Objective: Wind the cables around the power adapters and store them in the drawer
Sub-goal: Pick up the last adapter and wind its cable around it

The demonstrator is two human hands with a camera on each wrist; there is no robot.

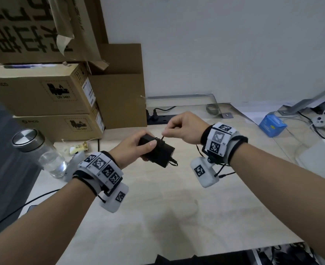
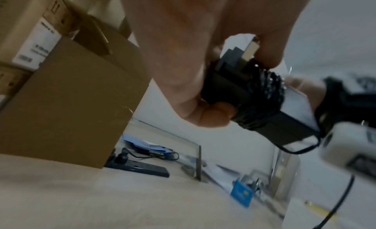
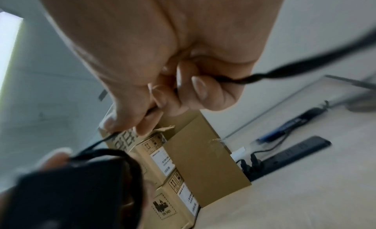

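A black power adapter (image 1: 162, 153) is held above the desk, its thin black cable (image 1: 158, 142) wound in several turns round its middle. My left hand (image 1: 136, 148) grips the adapter's left end, thumb on top. In the left wrist view the adapter (image 2: 254, 104) shows metal prongs near my fingers. My right hand (image 1: 179, 129) pinches the cable just above the windings; the right wrist view shows the cable (image 3: 234, 79) passing through my curled fingers (image 3: 199, 87). The loose end with its plug (image 1: 223, 175) hangs below my right wrist. No drawer is in view.
Stacked cardboard boxes (image 1: 49, 92) fill the desk's left side, with a glass bottle (image 1: 43, 152) in front. A black power strip (image 1: 161, 117) lies at the back. A blue box (image 1: 272, 125) and a game controller (image 1: 320, 121) sit at the right.
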